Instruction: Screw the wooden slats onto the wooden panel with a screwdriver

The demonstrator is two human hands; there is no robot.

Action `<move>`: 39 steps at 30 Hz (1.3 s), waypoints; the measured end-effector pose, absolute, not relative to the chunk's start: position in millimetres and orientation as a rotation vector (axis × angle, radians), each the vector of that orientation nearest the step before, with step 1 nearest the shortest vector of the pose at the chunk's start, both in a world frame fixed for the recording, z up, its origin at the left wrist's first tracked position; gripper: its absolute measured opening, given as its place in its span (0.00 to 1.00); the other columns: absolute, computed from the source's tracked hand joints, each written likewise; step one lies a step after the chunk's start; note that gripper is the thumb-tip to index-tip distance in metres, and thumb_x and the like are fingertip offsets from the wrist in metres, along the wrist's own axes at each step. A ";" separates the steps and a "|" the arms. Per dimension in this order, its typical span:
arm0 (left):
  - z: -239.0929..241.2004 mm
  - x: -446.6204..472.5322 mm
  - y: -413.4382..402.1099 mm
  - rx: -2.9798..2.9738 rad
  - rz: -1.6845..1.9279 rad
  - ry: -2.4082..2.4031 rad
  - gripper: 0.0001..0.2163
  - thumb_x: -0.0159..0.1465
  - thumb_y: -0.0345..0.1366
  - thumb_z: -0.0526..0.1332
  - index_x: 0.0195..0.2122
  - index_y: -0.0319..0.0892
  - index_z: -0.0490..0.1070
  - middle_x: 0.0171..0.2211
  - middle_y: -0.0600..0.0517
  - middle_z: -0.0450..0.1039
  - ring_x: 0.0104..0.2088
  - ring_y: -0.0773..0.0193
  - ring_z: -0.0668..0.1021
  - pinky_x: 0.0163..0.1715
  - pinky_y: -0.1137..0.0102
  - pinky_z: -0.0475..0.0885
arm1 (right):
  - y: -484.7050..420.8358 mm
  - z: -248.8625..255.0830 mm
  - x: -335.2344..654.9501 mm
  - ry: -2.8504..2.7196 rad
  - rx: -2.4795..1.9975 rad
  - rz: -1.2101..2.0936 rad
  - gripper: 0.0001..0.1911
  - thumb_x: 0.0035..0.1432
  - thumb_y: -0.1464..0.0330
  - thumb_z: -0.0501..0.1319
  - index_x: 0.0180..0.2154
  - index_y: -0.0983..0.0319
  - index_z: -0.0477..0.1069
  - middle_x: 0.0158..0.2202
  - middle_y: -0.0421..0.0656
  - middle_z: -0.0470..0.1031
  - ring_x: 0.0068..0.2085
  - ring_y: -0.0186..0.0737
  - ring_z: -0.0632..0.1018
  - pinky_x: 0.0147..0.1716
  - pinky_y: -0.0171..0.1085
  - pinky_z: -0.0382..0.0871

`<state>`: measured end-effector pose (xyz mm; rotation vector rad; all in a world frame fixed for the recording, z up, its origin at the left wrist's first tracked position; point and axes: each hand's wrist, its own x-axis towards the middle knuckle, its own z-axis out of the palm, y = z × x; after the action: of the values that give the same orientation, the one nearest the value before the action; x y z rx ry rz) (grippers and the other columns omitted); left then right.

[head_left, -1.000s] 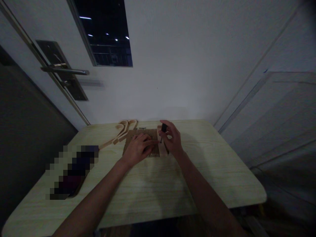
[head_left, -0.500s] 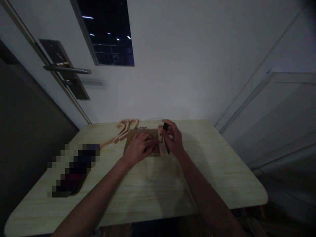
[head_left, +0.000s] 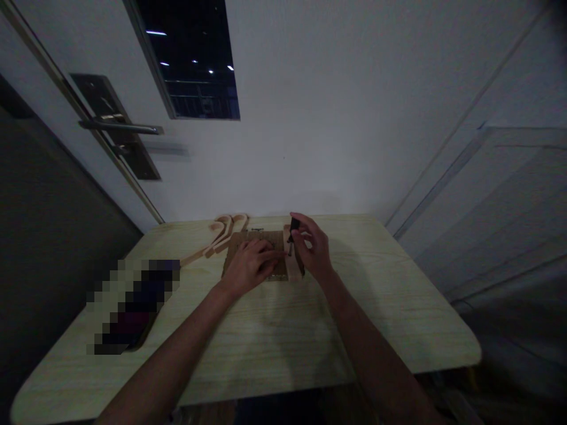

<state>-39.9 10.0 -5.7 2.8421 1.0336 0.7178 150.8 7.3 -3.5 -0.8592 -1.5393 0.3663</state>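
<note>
My right hand (head_left: 313,245) is closed in a pinch around the black handle of a small screwdriver (head_left: 295,224). Its thin shank points down at a pale wooden strip (head_left: 292,268), which lies along the right end of a brown cardboard piece (head_left: 279,274). My left hand (head_left: 252,265) rests on the cardboard with its fingers open, the index finger stretched right to the strip beside the screwdriver's tip. Whether a screw sits under the tip is too small and dark to tell. Part of the cardboard is hidden under my left hand.
Curved wooden pieces (head_left: 228,230) lie at the table's back left, with small dark metal pieces (head_left: 256,229) to their right. A blurred-out phone-like object (head_left: 142,307) is at the left. Behind the pale table (head_left: 398,319) stands a white door (head_left: 310,130) with a handle (head_left: 124,126).
The screwdriver's handle has shifted slightly left and stands more upright, and my right fingers have moved a little around it. My left hand stays in place on the cardboard.
</note>
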 end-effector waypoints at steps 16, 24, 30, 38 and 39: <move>-4.6 -39.3 9.2 2.845 0.733 1.028 0.14 0.64 0.33 0.58 0.50 0.49 0.75 0.41 0.49 0.72 0.42 0.57 0.72 0.41 0.60 0.67 | 5.7 -2.0 148.9 -1.539 -0.817 0.356 0.17 0.63 0.65 0.56 0.53 0.53 0.67 0.48 0.44 0.75 0.38 0.36 0.78 0.37 0.38 0.75; -3.7 -39.7 8.8 2.836 0.710 1.041 0.13 0.64 0.33 0.58 0.49 0.49 0.75 0.41 0.49 0.73 0.42 0.56 0.73 0.41 0.60 0.66 | 3.8 0.1 149.0 -1.589 -0.867 0.275 0.18 0.62 0.65 0.57 0.54 0.52 0.66 0.47 0.44 0.74 0.41 0.38 0.75 0.35 0.38 0.75; -4.8 -39.7 9.5 2.821 0.714 1.029 0.14 0.64 0.33 0.59 0.49 0.50 0.75 0.41 0.49 0.73 0.43 0.56 0.73 0.42 0.59 0.67 | 1.4 -0.9 147.7 -1.575 -0.827 0.374 0.18 0.65 0.66 0.52 0.56 0.53 0.64 0.50 0.45 0.74 0.42 0.37 0.78 0.38 0.40 0.76; -3.4 -38.8 8.8 2.831 0.735 1.026 0.13 0.64 0.33 0.58 0.49 0.49 0.75 0.40 0.49 0.73 0.41 0.57 0.73 0.42 0.60 0.67 | 7.9 -5.9 148.5 -1.524 -0.891 0.203 0.19 0.58 0.65 0.62 0.52 0.53 0.66 0.39 0.41 0.73 0.32 0.34 0.73 0.28 0.35 0.73; -3.4 -38.8 8.6 2.832 0.735 1.032 0.13 0.64 0.33 0.58 0.48 0.49 0.75 0.40 0.49 0.73 0.41 0.57 0.73 0.42 0.60 0.67 | 7.4 -5.4 148.3 -1.527 -0.886 0.214 0.19 0.58 0.65 0.61 0.52 0.52 0.66 0.40 0.42 0.73 0.34 0.35 0.73 0.28 0.34 0.73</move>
<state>-38.8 8.6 -3.4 2.8322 1.0324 0.7347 148.3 7.4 -5.4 -0.8861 -1.5272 0.2143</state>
